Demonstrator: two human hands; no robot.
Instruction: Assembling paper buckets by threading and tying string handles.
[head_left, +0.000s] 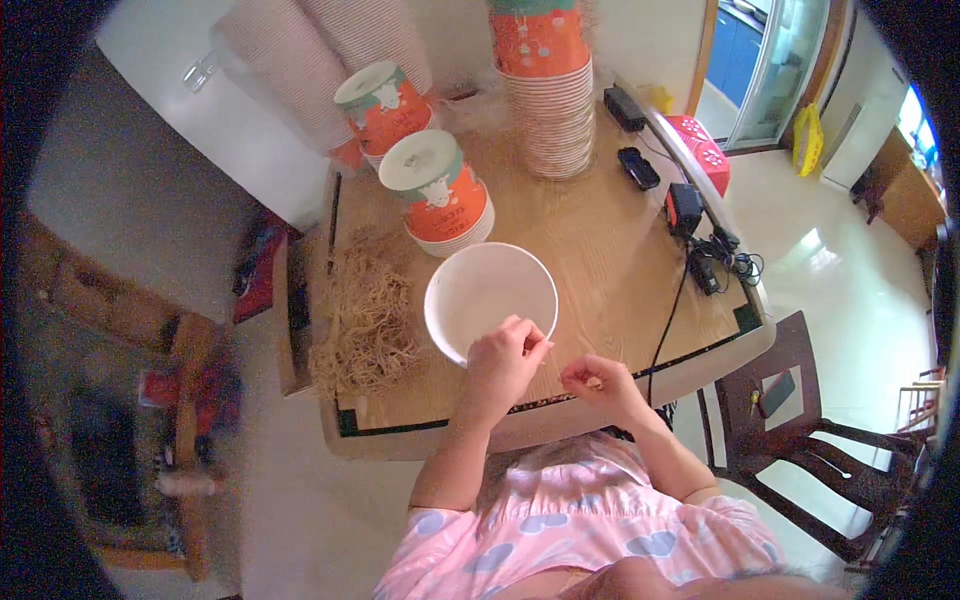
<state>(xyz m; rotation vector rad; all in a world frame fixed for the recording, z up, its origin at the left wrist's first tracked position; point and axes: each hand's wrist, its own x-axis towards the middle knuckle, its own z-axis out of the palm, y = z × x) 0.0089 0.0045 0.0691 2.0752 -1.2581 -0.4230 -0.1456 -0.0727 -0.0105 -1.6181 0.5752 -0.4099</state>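
Observation:
A white round paper bucket (462, 290) stands mouth up near the middle of the wooden table. My left hand (508, 352) is at its near rim with the fingers pinched together; anything between them is too small to make out. To its right, above the table's front edge, my right hand (602, 386) is curled, thumb and fingers closed; I cannot make out what is in it. A tangled heap of thin brown strings (375, 335) lies left of the bucket. Behind the bucket, an upside-down stack of orange and green printed paper buckets (440, 200) stands on the table.
Another short bucket stack (388, 115) and a tall one (550, 110) stand farther back, with long white stacks (285, 70) at the back left. Black adapters and cables (705, 250) line the right side. A dark wooden chair (775, 400) stands right of the table.

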